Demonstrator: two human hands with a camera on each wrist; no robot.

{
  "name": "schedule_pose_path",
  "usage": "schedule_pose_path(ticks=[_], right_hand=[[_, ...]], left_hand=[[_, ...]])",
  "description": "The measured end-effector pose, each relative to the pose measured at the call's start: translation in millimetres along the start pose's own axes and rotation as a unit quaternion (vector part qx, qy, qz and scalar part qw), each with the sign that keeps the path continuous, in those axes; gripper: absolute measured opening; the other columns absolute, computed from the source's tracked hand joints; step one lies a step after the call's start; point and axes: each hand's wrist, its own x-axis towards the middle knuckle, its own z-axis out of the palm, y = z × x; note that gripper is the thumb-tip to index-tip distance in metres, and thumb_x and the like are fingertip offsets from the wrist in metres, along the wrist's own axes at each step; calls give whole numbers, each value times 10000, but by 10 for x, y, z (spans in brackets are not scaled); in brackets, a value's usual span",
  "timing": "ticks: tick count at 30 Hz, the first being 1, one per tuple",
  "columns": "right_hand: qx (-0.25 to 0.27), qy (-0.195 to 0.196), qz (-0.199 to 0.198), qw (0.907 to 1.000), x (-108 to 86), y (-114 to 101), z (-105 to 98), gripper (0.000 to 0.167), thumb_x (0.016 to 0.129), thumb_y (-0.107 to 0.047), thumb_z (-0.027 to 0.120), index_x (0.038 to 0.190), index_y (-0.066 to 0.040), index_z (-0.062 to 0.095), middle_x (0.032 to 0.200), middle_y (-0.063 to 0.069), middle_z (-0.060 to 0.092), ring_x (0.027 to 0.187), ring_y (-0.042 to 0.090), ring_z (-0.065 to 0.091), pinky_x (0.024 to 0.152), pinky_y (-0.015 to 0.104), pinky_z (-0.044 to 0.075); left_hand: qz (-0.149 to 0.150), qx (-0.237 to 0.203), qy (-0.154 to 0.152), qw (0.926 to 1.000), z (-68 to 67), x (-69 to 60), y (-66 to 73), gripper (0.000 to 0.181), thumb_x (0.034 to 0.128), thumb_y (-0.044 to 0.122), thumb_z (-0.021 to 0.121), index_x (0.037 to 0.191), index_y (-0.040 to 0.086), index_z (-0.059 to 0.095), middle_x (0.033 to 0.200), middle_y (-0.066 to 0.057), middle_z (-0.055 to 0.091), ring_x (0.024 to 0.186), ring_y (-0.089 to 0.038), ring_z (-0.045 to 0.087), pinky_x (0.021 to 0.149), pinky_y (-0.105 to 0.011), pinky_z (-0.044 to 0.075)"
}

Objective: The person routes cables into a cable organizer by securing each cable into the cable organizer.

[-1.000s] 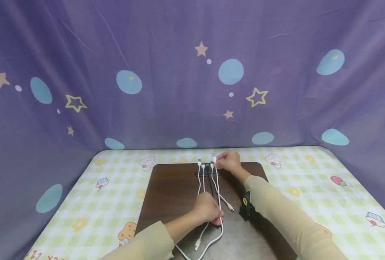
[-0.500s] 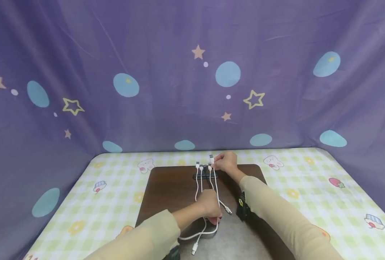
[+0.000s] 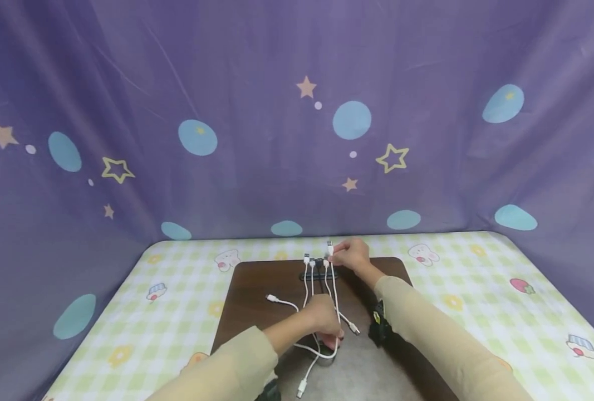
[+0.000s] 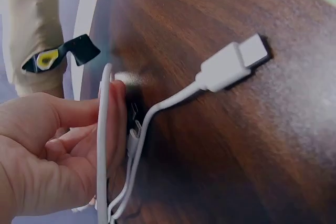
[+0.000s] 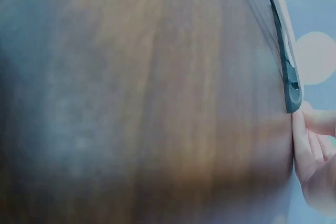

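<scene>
In the head view my right hand (image 3: 352, 254) pinches a white USB cable just below its USB-A plug (image 3: 330, 248), at the right end of a dark cable holder (image 3: 304, 277). Lower down, my left hand (image 3: 322, 318) holds the same cable (image 3: 335, 289) between thumb and fingers, as the left wrist view also shows. Several other cables sit in the holder side by side, plugs upward, among them a white USB plug (image 3: 307, 258) at the left and a black plug (image 3: 319, 262). In the right wrist view the holder's end (image 5: 294, 90) meets my right fingertips; the cable there is unclear.
Under everything lies a dark brown wooden board (image 3: 251, 289) on a checked tablecloth (image 3: 176, 289). Loose cable ends lie on the board: a white connector (image 3: 273, 298) at left, another connector (image 3: 302, 387) in front and one connector (image 3: 353, 328) at right. A purple curtain (image 3: 256, 167) hangs behind.
The cable's lower loop has been drawn up, and its free end now lies on the board left of my left hand. My right hand stays by the holder, still pinching the cable.
</scene>
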Motion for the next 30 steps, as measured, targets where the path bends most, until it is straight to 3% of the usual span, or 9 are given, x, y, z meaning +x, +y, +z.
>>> schedule_pose_path(ticks=[2, 4, 7, 11, 15, 21, 24, 27, 30], right_hand=[[351, -153, 217, 9990, -28, 25, -4, 224, 689, 4, 801, 880, 79, 709, 746, 166, 734, 528, 63, 658, 582, 243, 603], [624, -285, 367, 9970, -47, 39, -6, 248, 708, 44, 772, 933, 106, 688, 779, 184, 733, 564, 84, 675, 610, 253, 610], [730, -371, 402, 9958, -60, 33, -18, 289, 723, 68, 727, 1002, 117, 668, 824, 201, 732, 593, 87, 680, 630, 256, 613], [699, -470, 310, 9960, -38, 25, -47, 327, 725, 61, 711, 1043, 110, 653, 832, 174, 743, 587, 57, 659, 629, 241, 610], [897, -642, 351, 9933, -15, 11, -80, 345, 735, 81, 715, 1065, 131, 629, 769, 116, 736, 591, 51, 644, 651, 248, 614], [1141, -710, 525, 9895, -21, -3, -99, 340, 743, 87, 713, 1067, 130, 620, 770, 80, 736, 614, 45, 643, 684, 246, 613], [1442, -812, 645, 9841, -26, 4, -91, 350, 757, 101, 688, 1092, 151, 600, 780, 80, 702, 636, 71, 657, 706, 261, 616], [1633, -923, 744, 9794, -33, 7, -83, 363, 767, 109, 673, 1114, 163, 581, 795, 97, 674, 644, 92, 666, 723, 276, 618], [1621, -964, 754, 9792, -47, -4, -86, 355, 775, 103, 676, 1111, 164, 578, 776, 102, 670, 638, 93, 664, 725, 278, 618]], left_hand=[[-260, -675, -164, 9972, 33, -10, -29, 234, 716, 113, 815, 613, -6, 642, 616, -123, 712, 587, -181, 724, 626, -176, 565], [-526, -1591, -313, 9854, 58, -30, -54, 213, 719, 42, 802, 600, -5, 632, 636, -162, 710, 587, -226, 724, 543, -199, 566], [-592, -2221, -303, 9727, 76, -51, -86, 197, 720, 8, 789, 595, 13, 637, 622, -175, 704, 546, -220, 713, 459, -192, 534], [-503, -2590, -188, 9644, 65, -69, -104, 178, 723, 3, 778, 606, 11, 644, 623, -189, 701, 511, -197, 700, 438, -176, 519], [-472, -3240, -259, 9445, 58, -73, -113, 141, 776, -22, 720, 660, -44, 642, 682, -252, 698, 549, -236, 713, 474, -207, 560], [-436, -3811, -186, 9233, 99, -99, -122, 119, 822, -48, 657, 742, -135, 646, 741, -321, 682, 626, -311, 724, 518, -246, 588], [-451, -3923, -275, 9183, 116, -122, -109, 125, 828, -57, 648, 756, -158, 658, 749, -323, 684, 642, -319, 727, 529, -254, 593], [-444, -3858, -289, 9210, 116, -145, -88, 130, 826, -48, 656, 753, -154, 672, 739, -308, 691, 637, -309, 727, 525, -251, 591], [-504, -3912, -278, 9185, 105, -158, -69, 130, 828, -47, 651, 758, -155, 669, 744, -314, 690, 640, -311, 728, 537, -258, 596]])
